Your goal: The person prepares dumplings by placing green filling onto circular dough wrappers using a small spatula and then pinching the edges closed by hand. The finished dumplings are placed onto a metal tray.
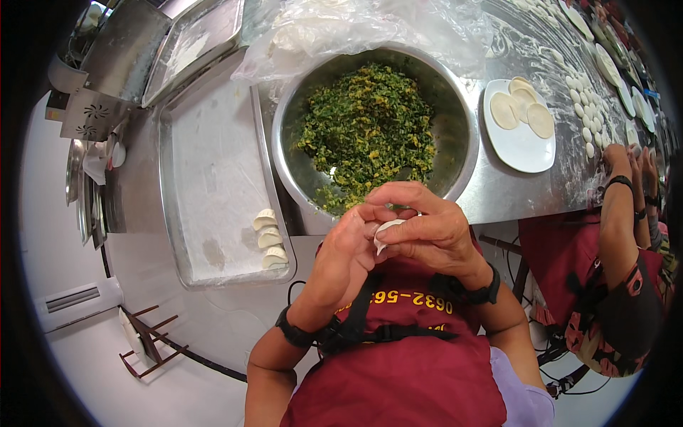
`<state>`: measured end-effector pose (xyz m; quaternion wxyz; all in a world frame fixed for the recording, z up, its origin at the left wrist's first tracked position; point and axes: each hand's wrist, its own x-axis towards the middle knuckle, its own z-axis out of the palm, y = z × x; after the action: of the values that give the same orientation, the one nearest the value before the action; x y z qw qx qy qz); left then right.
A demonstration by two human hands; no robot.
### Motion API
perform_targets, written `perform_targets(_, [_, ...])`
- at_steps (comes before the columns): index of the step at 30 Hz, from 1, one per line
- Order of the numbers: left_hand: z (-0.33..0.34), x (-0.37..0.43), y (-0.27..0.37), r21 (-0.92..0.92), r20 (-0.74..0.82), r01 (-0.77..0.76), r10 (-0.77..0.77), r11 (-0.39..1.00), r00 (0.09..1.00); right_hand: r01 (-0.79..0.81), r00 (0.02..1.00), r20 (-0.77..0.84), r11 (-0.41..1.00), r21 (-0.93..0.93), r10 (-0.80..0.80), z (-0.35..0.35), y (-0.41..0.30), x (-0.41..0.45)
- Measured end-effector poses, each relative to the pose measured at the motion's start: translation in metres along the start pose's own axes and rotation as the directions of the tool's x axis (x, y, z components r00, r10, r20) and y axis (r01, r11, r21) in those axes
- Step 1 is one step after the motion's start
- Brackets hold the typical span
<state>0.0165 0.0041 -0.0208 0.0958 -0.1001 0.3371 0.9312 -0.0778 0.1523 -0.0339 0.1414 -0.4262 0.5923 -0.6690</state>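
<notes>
Between my two hands, at the near rim of a large steel bowl (468, 155), is a partly visible dough dumpling (385, 232). The fingers of my left hand (347, 251) are around one side of it. My right hand (435, 229) pinches its edge between thumb and fingers. Chopped green filling with yellow bits (368, 128) lies in the bowl. Left of the bowl, a metal tray (213, 139) holds a short row of pleated dumplings (270, 238) near its lower right corner. On the right, a white plate (520, 157) carries several round dough wrappers (540, 120).
Clear plastic sheeting (368, 26) covers the table behind the bowl. A floured tray (195, 42) stands at the upper left. Small dough pieces (587, 109) lie on the floured steel table at right, beside a co-worker's hands (619, 155). A wooden stool (149, 347) is at lower left.
</notes>
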Motion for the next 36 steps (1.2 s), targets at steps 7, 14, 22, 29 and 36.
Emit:
perform_targets(7, [0.007,0.001,0.001,-0.044,-0.073,-0.004,0.001,0.999,0.997,0.021,0.998,-0.060,0.985,-0.172,-0.031,0.002,-0.007,0.002])
perform_targets(14, [0.009,0.001,0.002,-0.046,-0.119,0.019,-0.025,0.999,0.993,0.082,0.997,0.021,0.969,-0.231,-0.079,0.000,-0.008,0.005])
perform_targets(22, [0.010,0.003,-0.001,-0.063,-0.104,0.047,-0.053,0.997,0.993,0.050,0.994,-0.093,0.999,-0.009,-0.051,0.012,0.002,0.001])
perform_targets(29, [0.009,0.004,-0.005,-0.107,-0.122,-0.005,-0.008,0.994,0.992,0.207,0.978,0.011,0.950,-0.235,-0.211,0.002,0.003,0.005])
perform_targets(36, [0.002,0.005,-0.005,-0.208,0.000,0.019,-0.020,0.978,1.000,0.159,0.975,-0.124,0.969,-0.188,-0.184,0.007,0.000,0.011])
